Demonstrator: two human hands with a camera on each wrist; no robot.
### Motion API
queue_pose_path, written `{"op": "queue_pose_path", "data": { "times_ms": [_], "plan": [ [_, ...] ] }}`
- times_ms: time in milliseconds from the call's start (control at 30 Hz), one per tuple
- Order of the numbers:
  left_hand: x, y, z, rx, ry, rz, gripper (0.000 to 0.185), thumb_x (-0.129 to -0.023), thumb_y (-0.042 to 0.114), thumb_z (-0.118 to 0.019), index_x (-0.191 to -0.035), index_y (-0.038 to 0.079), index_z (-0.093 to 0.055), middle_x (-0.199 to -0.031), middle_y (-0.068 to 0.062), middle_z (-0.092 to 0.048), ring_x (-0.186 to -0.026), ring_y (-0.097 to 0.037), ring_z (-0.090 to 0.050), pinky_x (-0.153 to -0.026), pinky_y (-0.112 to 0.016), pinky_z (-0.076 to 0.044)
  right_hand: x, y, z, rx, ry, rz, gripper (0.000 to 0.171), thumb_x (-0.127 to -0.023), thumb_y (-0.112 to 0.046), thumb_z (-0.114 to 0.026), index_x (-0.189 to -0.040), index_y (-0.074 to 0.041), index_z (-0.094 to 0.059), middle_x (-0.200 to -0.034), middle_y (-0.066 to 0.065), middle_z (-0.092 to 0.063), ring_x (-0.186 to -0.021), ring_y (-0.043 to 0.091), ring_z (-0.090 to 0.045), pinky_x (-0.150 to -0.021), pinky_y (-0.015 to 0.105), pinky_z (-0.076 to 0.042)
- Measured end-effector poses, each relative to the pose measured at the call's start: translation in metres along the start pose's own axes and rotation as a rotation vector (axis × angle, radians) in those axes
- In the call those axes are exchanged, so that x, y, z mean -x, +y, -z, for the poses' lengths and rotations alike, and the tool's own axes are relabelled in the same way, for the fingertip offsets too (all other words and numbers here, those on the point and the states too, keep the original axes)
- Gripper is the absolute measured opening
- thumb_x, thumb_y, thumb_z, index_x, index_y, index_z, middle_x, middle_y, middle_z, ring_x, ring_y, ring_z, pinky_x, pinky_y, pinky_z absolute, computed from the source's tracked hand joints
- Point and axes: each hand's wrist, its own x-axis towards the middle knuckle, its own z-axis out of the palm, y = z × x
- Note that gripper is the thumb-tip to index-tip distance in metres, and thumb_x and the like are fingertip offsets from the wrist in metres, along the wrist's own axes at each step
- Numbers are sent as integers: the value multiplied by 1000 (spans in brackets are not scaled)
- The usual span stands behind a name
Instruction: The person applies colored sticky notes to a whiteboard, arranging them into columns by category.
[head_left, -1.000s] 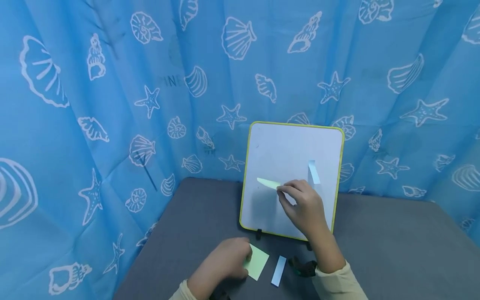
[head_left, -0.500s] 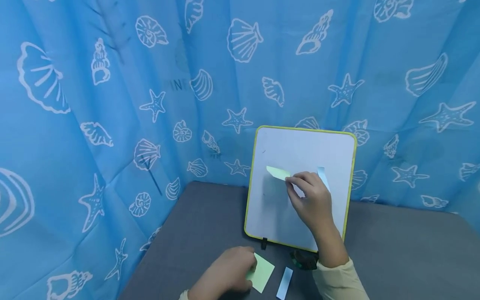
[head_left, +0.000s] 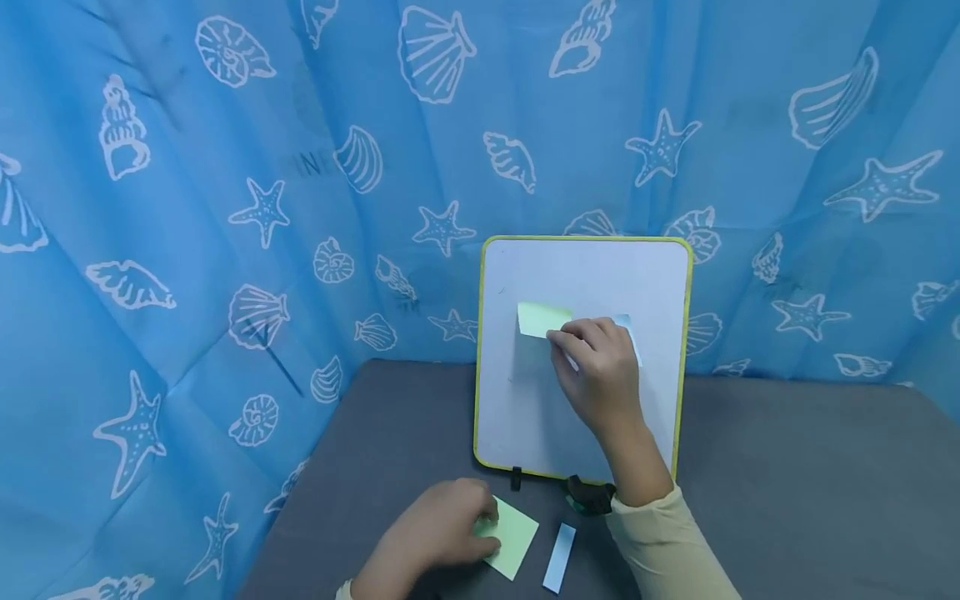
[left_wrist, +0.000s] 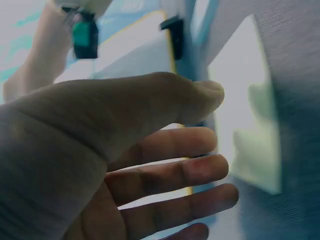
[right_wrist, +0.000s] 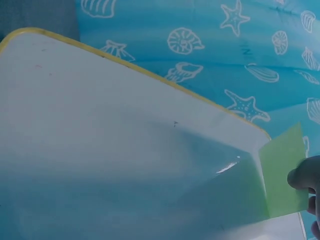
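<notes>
Green note [head_left: 542,319] pinched by right hand [head_left: 596,375] against whiteboard [head_left: 525,400]; left hand [head_left: 442,525] relaxed on pad [head_left: 513,537].

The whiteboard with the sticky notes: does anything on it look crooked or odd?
Only slightly. On the whiteboard, the green note pinched by the right hand sits a little tilted. A blue strip beside it is mostly hidden. Nothing looks damaged.

green note [head_left: 542,319] — seemingly flat against whiteboard [head_left: 525,400]

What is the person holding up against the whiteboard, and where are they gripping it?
The right hand pinches a green sticky note by its right edge, against the whiteboard. The left hand rests on a second green note.
</notes>
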Motion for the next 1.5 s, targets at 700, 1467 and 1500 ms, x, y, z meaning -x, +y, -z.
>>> {"op": "queue_pose_path", "data": {
  "times_ms": [700,1467,1500],
  "plan": [
    [-55,19,73,139,804,-176,35,-109,15,-57,-142,5,-66,-151,-12,-59,-139,-31,-57,-111,-53,-50,22,-8,-12,-2,-80,26,10,-80,-2,-89,-88,-5,-84,-88,7,-74,-84,30,-66,-70,45,-52],
    [-96,9,78,-4,638,-143,67,-100,9,-59,-165,14,-40,-179,-3,-18,-163,-39,-15,-117,-72,-27,7,-1,-6,16,-125,31,13,-81,-4,-87,-92,-8,-83,-93,7,-75,-86,29,-67,-76,47,-54],
    [-97,9,77,-5,630,-140,68,-101,10,-60,-165,14,-40,-179,-2,-17,-164,-39,-15,-117,-72,-27,7,0,-6,13,-136,27,14,-81,-3,-86,-94,-8,-83,-94,8,-75,-86,28,-67,-75,47,-54]
  ]
}}
